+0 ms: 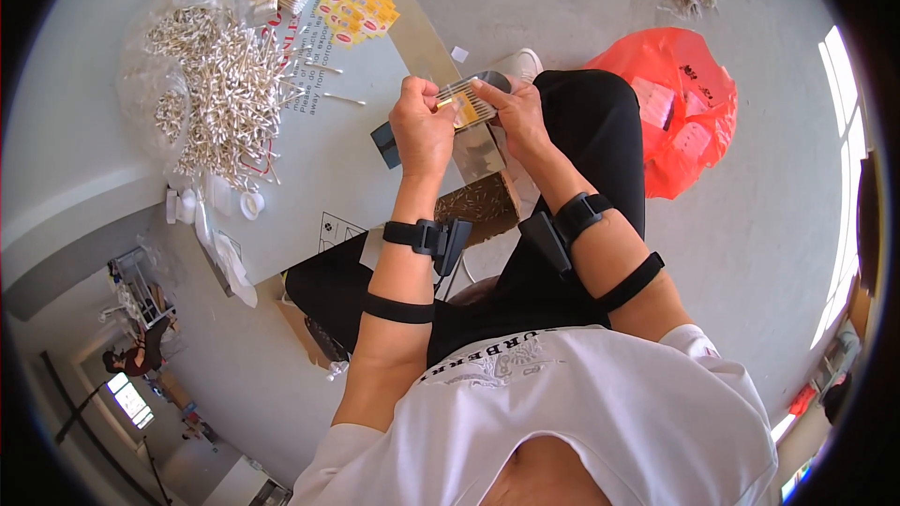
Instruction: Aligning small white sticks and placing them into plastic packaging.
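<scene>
Over grey table (66,131): both hands' fingers (427,98) pinch swab bundle (466,98).

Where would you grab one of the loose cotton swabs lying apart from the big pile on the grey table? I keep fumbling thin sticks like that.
Take the lone cotton swab at mid-stick, pinching from above across its length. It lies flat on the table, clear of the swab pile, so both long sides are open to fingertips, while its tips look soft and rounded.
</scene>
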Available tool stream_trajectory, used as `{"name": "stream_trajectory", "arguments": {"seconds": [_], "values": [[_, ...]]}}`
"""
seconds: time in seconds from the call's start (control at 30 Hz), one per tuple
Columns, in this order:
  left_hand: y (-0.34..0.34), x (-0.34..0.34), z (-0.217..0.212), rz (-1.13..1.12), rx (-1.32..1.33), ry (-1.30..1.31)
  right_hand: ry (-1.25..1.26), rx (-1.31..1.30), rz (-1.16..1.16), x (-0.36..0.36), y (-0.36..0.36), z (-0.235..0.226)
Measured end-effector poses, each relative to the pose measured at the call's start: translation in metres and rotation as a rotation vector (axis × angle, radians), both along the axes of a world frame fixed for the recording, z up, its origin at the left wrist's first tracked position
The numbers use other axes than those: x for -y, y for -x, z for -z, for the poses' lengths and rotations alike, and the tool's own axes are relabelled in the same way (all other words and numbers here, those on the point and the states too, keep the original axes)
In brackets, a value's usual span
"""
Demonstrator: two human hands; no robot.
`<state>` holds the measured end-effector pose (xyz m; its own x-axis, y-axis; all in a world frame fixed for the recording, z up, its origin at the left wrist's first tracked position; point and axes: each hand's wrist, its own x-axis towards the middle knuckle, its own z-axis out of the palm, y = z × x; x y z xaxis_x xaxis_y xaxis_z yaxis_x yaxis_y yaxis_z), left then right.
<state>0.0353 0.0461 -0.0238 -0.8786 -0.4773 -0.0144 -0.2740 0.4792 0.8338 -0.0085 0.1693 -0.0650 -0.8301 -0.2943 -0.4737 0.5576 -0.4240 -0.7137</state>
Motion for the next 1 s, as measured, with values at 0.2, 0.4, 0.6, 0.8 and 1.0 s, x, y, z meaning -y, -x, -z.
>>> {"name": "stream_trajectory", "arguments": {"seconds": [0.2, 0.4, 0.6, 0.8, 1.0], "values": [[-0.005, 0.004, -0.003, 0.015, -0.003, 0.066, 0.028, 0.013, 0.008, 0.001, 0.0, -0.005], [0.0, 0.0, -0.01, 0.121, 0.031, 0.222, 0.032, 0.016, 0.017, 0.0, -0.001, -0.003], [-0.027, -0.003, -0.003, 0.119, -0.033, 0.8, -0.088, 0.045, -0.032, -0.006, 0.001, 0.002], [-0.052, -0.015, 0.015, 0.183, 0.245, 0.747, -0.073, -0.104, 0.038, 0.003, -0.006, -0.006], [-0.048, -0.024, 0.015, 0.147, 0.236, 0.736, -0.179, -0.208, 0.025, 0.004, -0.004, 0.008]]}}
